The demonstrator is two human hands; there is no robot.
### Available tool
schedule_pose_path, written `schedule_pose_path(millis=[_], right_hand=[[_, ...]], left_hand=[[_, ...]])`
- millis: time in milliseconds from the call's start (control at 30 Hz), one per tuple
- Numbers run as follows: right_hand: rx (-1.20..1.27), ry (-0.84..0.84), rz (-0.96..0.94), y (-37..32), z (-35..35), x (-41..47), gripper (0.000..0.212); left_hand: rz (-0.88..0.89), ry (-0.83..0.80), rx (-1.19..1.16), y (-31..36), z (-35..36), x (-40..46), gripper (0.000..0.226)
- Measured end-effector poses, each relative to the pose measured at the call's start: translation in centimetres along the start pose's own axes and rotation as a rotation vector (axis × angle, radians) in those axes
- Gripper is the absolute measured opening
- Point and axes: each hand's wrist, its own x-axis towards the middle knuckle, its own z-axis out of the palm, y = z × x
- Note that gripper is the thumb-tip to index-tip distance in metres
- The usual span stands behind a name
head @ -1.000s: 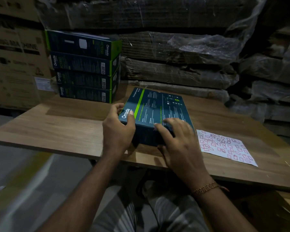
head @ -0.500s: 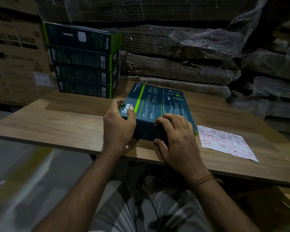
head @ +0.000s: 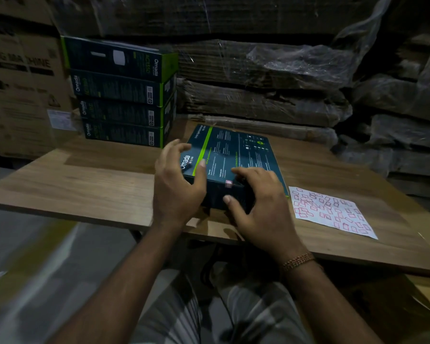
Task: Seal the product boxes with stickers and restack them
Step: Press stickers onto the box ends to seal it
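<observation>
A dark teal product box (head: 233, 150) with a green stripe lies flat on the wooden table (head: 85, 184) in front of me. A small pink sticker (head: 229, 183) sits folded over its near top edge. My left hand (head: 176, 187) is at the box's near left corner, its fingers spread and loose and its thumb lying on the top face. At the near right corner, my right hand (head: 261, 209) holds the box, fingers on top and thumb on the front face. A stack of several matching boxes (head: 119, 95) stands at the table's back left.
A white sheet of red-outlined stickers (head: 333, 212) lies on the table right of the box. Plastic-wrapped flattened cardboard (head: 258, 95) is piled behind the table, and large cartons (head: 18, 83) stand at the left. The table's near edge runs just under my wrists.
My left hand has loosened its grip and spread its fingers. My right hand has shifted right off the front edge, uncovering the pink sticker. The box has not moved.
</observation>
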Motion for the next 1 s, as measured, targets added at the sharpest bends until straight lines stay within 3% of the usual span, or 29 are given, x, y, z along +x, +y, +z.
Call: schedule_pose_path(millis=[100,167,500,1000], right_hand=[[0.066,0.072,0.028,0.0,0.1,0.7,0.04],[0.076,0.105,0.035,0.0,0.3,0.7,0.033],[0.044,0.175,0.066,-0.8,0.7,1.2,0.027],[0.067,0.148,0.085,-1.1,0.3,1.6,0.026]], left_hand=[[0.214,-0.144,0.119,0.8,-0.1,-0.7,0.043],[0.262,-0.198,0.206,1.0,-0.1,-1.1,0.045],[0.283,-0.23,0.28,1.0,-0.3,-1.0,0.048],[0.243,-0.245,0.238,1.0,-0.3,-0.8,0.055]])
